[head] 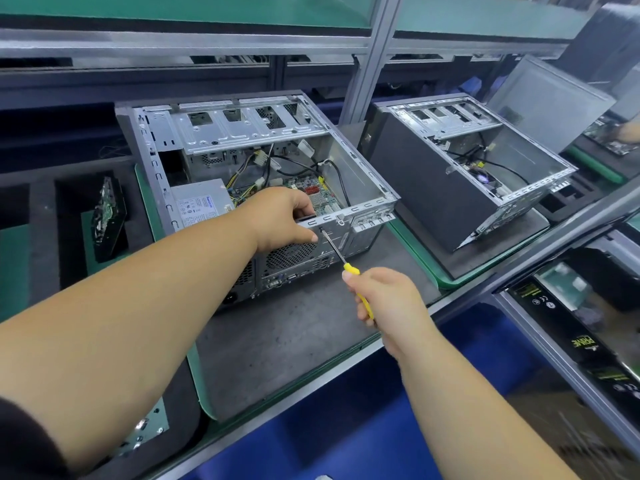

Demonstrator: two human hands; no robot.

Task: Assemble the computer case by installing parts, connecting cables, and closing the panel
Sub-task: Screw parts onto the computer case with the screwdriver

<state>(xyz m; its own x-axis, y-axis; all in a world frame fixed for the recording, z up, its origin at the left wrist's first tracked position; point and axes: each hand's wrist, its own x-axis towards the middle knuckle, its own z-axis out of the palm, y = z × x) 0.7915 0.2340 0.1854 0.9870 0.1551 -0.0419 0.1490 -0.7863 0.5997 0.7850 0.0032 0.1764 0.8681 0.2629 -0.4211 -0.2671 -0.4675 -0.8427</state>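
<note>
An open silver computer case (360, 174) lies on its side on a dark mat, its motherboard (320, 199), power supply (199, 206) and loose cables (266, 161) showing inside. My left hand (280, 218) grips the case's near rear rim, fingers curled over the edge and thumb on the outside above the fan grille (291, 254). My right hand (384, 303) grips a yellow-handled screwdriver (351, 270). Its metal tip sits at a point on the rear panel just beside my left thumb.
A second open case (478, 168) stands tilted to the right on its own green-edged mat (446, 282). A hard drive (107, 211) sits upright in black foam at the left. Boxed parts (585, 344) fill the lower right beyond the bench rail. An aluminium post (367, 60) rises behind.
</note>
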